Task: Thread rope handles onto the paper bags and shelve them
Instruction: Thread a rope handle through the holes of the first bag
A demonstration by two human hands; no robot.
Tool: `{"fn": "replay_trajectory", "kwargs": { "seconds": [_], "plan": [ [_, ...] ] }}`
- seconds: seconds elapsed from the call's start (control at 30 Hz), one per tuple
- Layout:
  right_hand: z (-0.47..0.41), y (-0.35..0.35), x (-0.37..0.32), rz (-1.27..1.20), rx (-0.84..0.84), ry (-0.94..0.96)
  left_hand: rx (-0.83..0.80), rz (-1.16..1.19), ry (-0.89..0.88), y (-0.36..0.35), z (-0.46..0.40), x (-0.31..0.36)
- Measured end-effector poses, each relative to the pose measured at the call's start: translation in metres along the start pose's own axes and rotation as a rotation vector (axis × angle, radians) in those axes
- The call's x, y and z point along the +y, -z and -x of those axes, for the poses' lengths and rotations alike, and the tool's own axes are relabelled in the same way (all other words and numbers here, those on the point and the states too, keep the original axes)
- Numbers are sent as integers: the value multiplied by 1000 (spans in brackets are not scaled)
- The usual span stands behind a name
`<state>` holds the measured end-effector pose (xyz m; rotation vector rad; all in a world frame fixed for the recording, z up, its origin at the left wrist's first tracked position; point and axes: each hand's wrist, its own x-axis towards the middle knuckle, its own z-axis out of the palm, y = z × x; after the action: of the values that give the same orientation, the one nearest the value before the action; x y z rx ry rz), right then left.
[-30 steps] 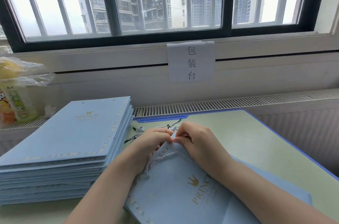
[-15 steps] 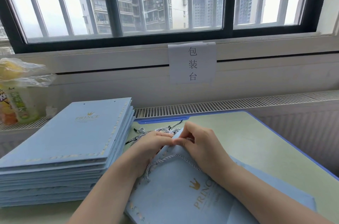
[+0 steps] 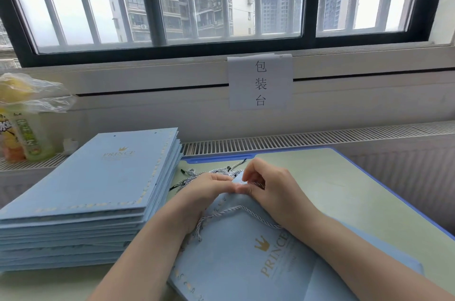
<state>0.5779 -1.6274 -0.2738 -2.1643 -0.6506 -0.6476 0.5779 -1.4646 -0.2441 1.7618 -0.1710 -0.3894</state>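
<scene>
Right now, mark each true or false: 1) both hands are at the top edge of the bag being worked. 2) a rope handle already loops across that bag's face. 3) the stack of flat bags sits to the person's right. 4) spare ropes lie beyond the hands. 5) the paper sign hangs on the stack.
1) True: left hand and right hand meet at the top edge of the bag.
2) True: the rope handle loops there.
3) False: the stack is on the left.
4) True: spare ropes.
5) False: the sign hangs below the window.
</scene>
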Motion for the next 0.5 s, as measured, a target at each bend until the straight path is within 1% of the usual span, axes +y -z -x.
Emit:
{"fn": "replay_trajectory", "kwargs": {
  "seconds": [0.17,0.27,0.4,0.5],
  "plan": [
    [-2,3,2,-7,-101,24,27,71,15,0,-2,-2],
    [-2,3,1,13,-95,26,37,80,14,-1,-1,-1],
    [-2,3,-2,-4,-104,-65,37,110,38,-1,-1,-3],
    [-2,3,0,1,-115,-69,60,102,48,-1,-3,-5]
  ]
}}
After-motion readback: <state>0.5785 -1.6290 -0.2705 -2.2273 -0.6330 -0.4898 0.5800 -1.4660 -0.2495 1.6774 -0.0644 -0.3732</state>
